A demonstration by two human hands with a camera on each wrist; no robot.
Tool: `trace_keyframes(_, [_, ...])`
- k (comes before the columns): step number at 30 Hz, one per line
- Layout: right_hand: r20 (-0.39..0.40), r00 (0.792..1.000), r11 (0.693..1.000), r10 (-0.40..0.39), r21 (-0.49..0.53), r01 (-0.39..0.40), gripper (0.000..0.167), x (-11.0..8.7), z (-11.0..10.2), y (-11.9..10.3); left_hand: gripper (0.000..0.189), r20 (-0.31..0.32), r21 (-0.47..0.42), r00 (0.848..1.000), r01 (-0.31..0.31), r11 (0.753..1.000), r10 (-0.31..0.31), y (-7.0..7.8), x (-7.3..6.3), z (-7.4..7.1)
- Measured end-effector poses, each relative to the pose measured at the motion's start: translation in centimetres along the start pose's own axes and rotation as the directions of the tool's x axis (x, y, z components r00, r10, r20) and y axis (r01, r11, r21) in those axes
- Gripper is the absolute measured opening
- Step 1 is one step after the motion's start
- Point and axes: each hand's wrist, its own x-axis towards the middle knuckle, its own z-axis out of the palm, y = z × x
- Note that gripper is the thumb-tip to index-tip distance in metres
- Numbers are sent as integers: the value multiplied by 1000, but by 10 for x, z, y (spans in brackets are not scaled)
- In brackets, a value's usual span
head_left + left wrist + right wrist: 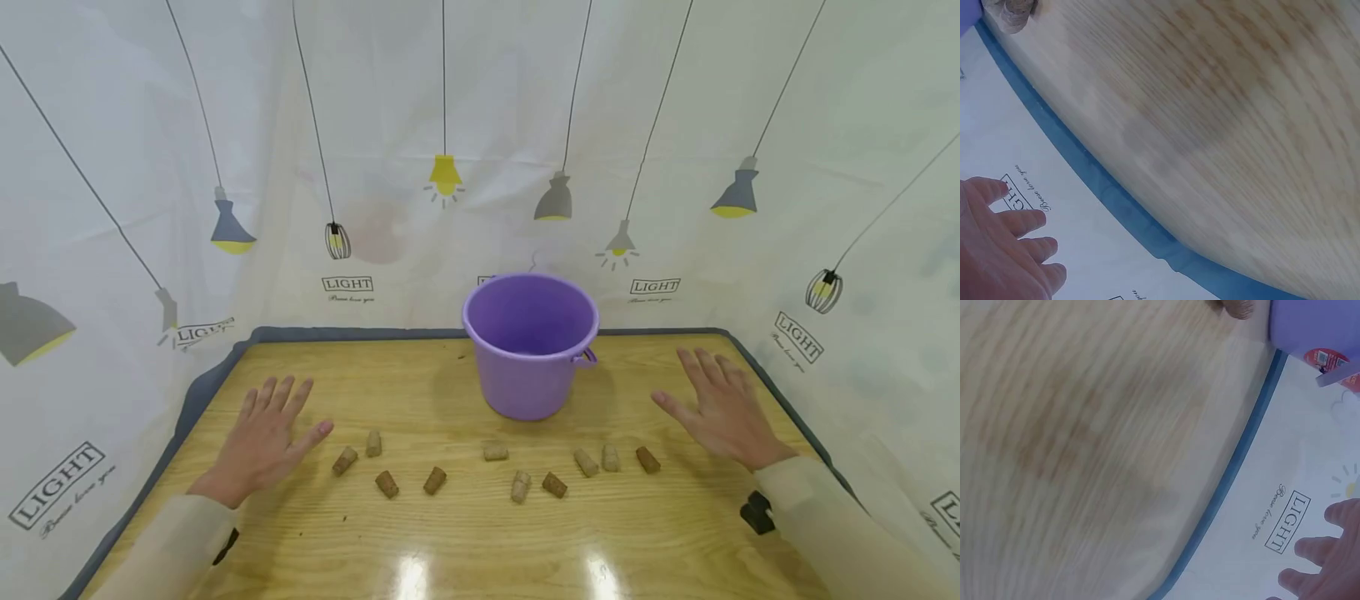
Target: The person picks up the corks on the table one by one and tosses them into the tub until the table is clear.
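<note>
left grip (262, 442): bare hand, spread wide over the left side of the surface (465, 546), thumb out to the right; holds nothing. right grip (720, 417): likewise spread, over the right side; holds nothing. whether either palm rests on the surface: cannot tell.

corks (495, 451): ten counted, loose in an uneven row across the middle of the surface, near side of the bucket (528, 383). four lie toward the left, six from the centre to the right. most lie on their sides; some darker brown, some paler. closest to the left grip is the leftmost brown cork (345, 461), near the thumb but apart from it; closest to the right grip is the rightmost brown cork (648, 459), also apart.

bucket: purple, upright, at the far side, slightly right of centre; mouth up, no cork seen inside, though its floor is partly hidden.

stage, judged from layout: nothing done as yet. no cork is held or gathered; all ten are left to handle.
</note>
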Motion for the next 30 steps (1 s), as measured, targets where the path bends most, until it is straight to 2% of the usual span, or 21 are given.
trace_keyframes(17, [-31, 999, 999, -25, 44, 27, 90, 13, -3, -17, 87, -12, -15, 1000, -24, 1000, 24, 8, 2, 1])
trace_keyframes(30, [-31, 999, 986, -16, 165, 21, 84, 24, -6, -34, 88, -6, -26, 999, -41, 999, 41, 16, 5, 2])
